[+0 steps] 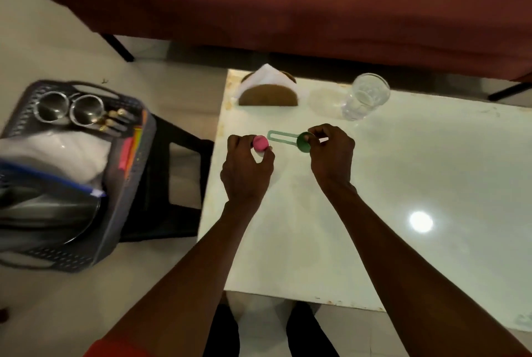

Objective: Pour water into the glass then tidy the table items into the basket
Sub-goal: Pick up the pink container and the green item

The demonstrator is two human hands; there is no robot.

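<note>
clearly the tidying half of the job is under way. the glass (365,96) stands at the far side of the desk (403,184), well apart from both hands, and seems to hold water, though the ribbed walls make the level hard to read. the left hand (246,166) curls its fingers around a small pink-capped container (260,143), a grip that suits lifting it off toward the basket (126,184), which sits on a dark stool just beside the desk's left edge, handy for that hand. the right hand (331,152) pinches the bowl of a green measuring spoon (290,139), whose looped handle lies flat on the desk pointing left; taking it by the bowl probably gives the fingers more to hold than the thin handle.

the container's body is mostly hidden under the left fingers, so what it is stays unclear. the basket is motion-blurred: two steel cups (70,109), a white cloth and some plates show, the rest is guesswork. a napkin holder (269,94) waits at the far edge.
</note>
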